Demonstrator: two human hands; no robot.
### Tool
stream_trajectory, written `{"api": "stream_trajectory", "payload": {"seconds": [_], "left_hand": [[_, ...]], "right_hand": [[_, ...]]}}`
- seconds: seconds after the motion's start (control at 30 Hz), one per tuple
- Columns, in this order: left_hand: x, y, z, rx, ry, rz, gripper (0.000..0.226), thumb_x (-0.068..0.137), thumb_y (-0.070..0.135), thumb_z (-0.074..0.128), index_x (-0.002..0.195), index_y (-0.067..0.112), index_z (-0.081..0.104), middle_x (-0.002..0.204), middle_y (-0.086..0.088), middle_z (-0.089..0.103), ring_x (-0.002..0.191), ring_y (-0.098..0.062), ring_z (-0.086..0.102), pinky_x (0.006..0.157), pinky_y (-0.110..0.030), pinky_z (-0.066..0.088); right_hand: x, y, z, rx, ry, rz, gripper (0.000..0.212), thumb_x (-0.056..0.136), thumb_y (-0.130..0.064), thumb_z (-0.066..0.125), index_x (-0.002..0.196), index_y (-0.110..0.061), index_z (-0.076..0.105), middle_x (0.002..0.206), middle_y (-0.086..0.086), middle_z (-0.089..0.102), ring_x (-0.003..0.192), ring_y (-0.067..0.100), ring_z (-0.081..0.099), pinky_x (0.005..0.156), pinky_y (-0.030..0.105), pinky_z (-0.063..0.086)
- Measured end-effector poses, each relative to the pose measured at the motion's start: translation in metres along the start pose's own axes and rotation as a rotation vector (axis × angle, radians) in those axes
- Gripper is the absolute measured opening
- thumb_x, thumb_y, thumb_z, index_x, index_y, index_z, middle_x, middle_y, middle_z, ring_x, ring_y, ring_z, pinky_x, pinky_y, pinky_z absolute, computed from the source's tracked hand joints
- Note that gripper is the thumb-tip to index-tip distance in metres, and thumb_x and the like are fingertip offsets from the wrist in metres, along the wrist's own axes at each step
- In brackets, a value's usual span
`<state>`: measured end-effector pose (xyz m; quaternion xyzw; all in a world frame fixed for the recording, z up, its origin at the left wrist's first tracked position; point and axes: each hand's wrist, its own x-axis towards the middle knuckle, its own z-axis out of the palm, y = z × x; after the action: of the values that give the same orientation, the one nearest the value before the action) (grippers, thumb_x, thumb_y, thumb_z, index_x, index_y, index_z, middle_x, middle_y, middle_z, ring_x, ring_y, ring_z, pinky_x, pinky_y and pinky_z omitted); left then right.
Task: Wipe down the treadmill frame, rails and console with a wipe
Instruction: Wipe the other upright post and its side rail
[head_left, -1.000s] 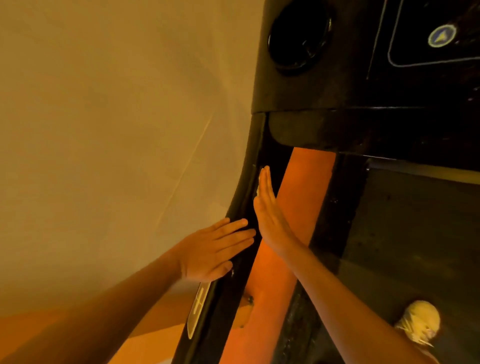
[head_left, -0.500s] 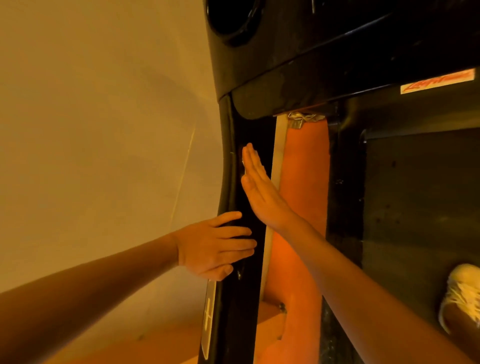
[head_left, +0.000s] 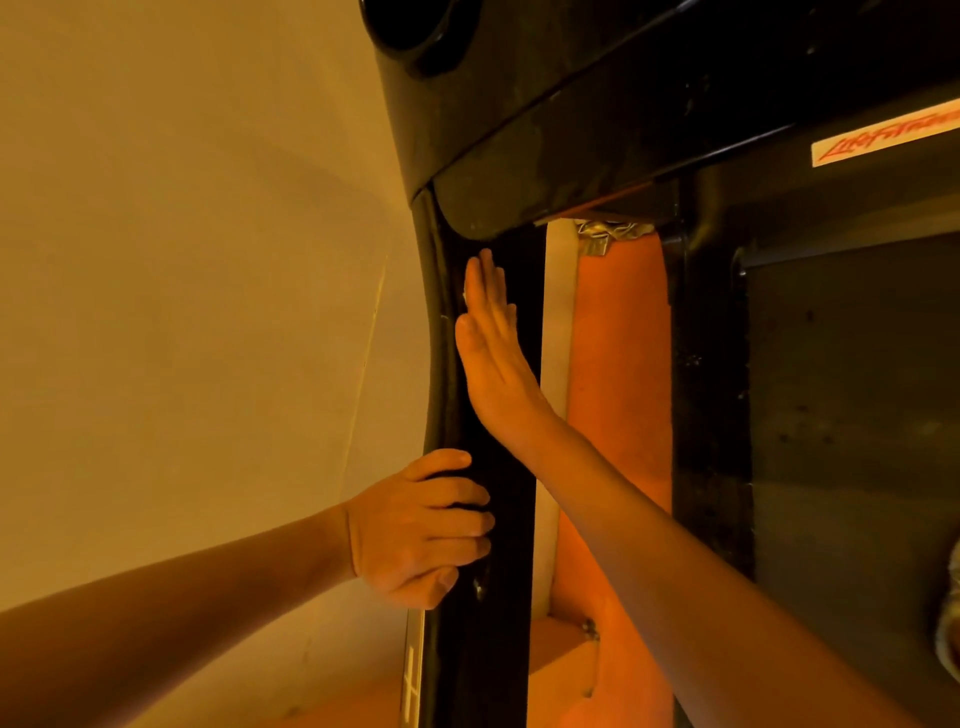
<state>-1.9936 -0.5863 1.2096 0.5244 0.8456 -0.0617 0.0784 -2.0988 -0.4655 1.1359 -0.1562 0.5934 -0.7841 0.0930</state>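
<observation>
The treadmill's black upright post (head_left: 483, 665) runs down from the black console (head_left: 545, 93). My right hand (head_left: 493, 353) lies flat against the post's inner face just below the console, fingers straight and pointing up. A small sliver of white wipe (head_left: 465, 297) shows at the edge of its fingers; the rest is hidden under the palm. My left hand (head_left: 415, 530) is lower on the same post, with its fingers curled round the post's outer edge.
A pale wall (head_left: 208, 260) stands close on the left of the post. The dark treadmill deck (head_left: 852, 415) fills the right, with a shoe (head_left: 950, 623) at its edge. Orange floor (head_left: 618, 389) shows between post and deck. A round cup holder (head_left: 410, 31) sits in the console.
My right hand has slid up the post toward the console. My left hand's fingers went from lying straight on the post to curling round its edge.
</observation>
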Motion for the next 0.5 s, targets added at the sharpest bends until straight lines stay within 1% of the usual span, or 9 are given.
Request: {"api": "stream_trajectory", "payload": {"seconds": [0.07, 0.13, 0.2, 0.23, 0.27, 0.33, 0.37, 0.43, 0.5], "left_hand": [[0.000, 0.000, -0.001, -0.009, -0.008, -0.008, 0.052, 0.102, 0.028, 0.030, 0.090, 0.014, 0.079, 0.097, -0.004, 0.074, 0.104, -0.024, 0.063, 0.119, -0.044, 0.026], [0.000, 0.000, -0.003, -0.007, -0.009, -0.012, 0.043, 0.096, 0.026, 0.038, 0.089, 0.014, 0.079, 0.097, -0.004, 0.074, 0.104, -0.024, 0.063, 0.119, -0.044, 0.026], [0.002, 0.001, -0.004, 0.005, -0.019, -0.010, 0.036, 0.089, 0.026, 0.045, 0.088, 0.014, 0.079, 0.096, -0.004, 0.075, 0.104, -0.024, 0.063, 0.120, -0.043, 0.025], [0.002, 0.001, -0.004, 0.008, -0.026, -0.010, 0.035, 0.087, 0.026, 0.046, 0.088, 0.015, 0.079, 0.096, -0.004, 0.074, 0.104, -0.024, 0.063, 0.120, -0.043, 0.025], [0.002, 0.001, -0.004, 0.005, -0.030, -0.013, 0.035, 0.087, 0.026, 0.046, 0.088, 0.015, 0.079, 0.096, -0.004, 0.074, 0.104, -0.024, 0.063, 0.120, -0.043, 0.025], [0.002, 0.001, -0.004, -0.005, -0.033, -0.026, 0.044, 0.097, 0.026, 0.037, 0.089, 0.014, 0.078, 0.097, -0.004, 0.074, 0.104, -0.024, 0.063, 0.120, -0.044, 0.026], [0.002, 0.001, -0.003, -0.006, -0.036, -0.031, 0.049, 0.100, 0.027, 0.032, 0.089, 0.014, 0.078, 0.097, -0.004, 0.074, 0.104, -0.024, 0.063, 0.120, -0.044, 0.026], [0.002, 0.002, -0.004, -0.010, -0.044, -0.033, 0.049, 0.100, 0.028, 0.032, 0.089, 0.015, 0.078, 0.097, -0.004, 0.074, 0.104, -0.024, 0.062, 0.120, -0.044, 0.026], [0.002, 0.002, -0.004, -0.018, -0.053, -0.033, 0.049, 0.100, 0.028, 0.032, 0.089, 0.015, 0.078, 0.096, -0.004, 0.074, 0.104, -0.023, 0.062, 0.120, -0.043, 0.025]], "right_hand": [[-0.002, 0.000, 0.001, 0.045, 0.009, 0.021, 0.053, 0.106, -0.041, 0.016, 0.155, -0.034, -0.003, 0.163, -0.022, -0.011, 0.149, -0.007, -0.018, 0.117, 0.016, -0.019], [-0.010, 0.001, 0.005, 0.144, 0.043, 0.061, 0.051, 0.105, -0.037, 0.022, 0.153, -0.038, 0.006, 0.162, -0.024, -0.006, 0.153, -0.002, -0.010, 0.123, 0.025, -0.015], [-0.014, 0.001, 0.006, 0.336, 0.118, 0.132, 0.047, 0.103, -0.031, 0.031, 0.147, -0.046, 0.025, 0.158, -0.033, 0.009, 0.156, 0.005, 0.006, 0.129, 0.038, -0.001], [-0.015, 0.002, 0.006, 0.418, 0.148, 0.154, 0.045, 0.104, -0.026, 0.036, 0.144, -0.047, 0.033, 0.155, -0.036, 0.018, 0.155, 0.006, 0.014, 0.130, 0.041, 0.007], [-0.015, 0.003, 0.006, 0.449, 0.158, 0.160, 0.044, 0.106, -0.021, 0.039, 0.143, -0.045, 0.037, 0.153, -0.034, 0.024, 0.154, 0.004, 0.018, 0.130, 0.039, 0.010], [-0.015, 0.004, 0.004, 0.389, 0.142, 0.145, 0.046, 0.109, -0.014, 0.039, 0.150, -0.034, 0.034, 0.158, -0.024, 0.023, 0.152, -0.002, 0.014, 0.127, 0.026, 0.005], [-0.014, 0.005, 0.004, 0.334, 0.131, 0.126, 0.047, 0.110, -0.016, 0.036, 0.154, -0.030, 0.031, 0.160, -0.020, 0.020, 0.152, -0.002, 0.009, 0.125, 0.023, 0.002], [-0.008, 0.007, 0.004, 0.188, 0.115, 0.093, 0.050, 0.108, -0.028, 0.028, 0.158, -0.027, 0.020, 0.161, -0.019, 0.012, 0.152, -0.001, -0.001, 0.124, 0.027, -0.007], [0.001, 0.008, 0.005, 0.032, 0.099, 0.086, 0.052, 0.105, -0.039, 0.018, 0.156, -0.032, 0.006, 0.161, -0.021, 0.001, 0.150, -0.001, -0.011, 0.122, 0.032, -0.014]]}}
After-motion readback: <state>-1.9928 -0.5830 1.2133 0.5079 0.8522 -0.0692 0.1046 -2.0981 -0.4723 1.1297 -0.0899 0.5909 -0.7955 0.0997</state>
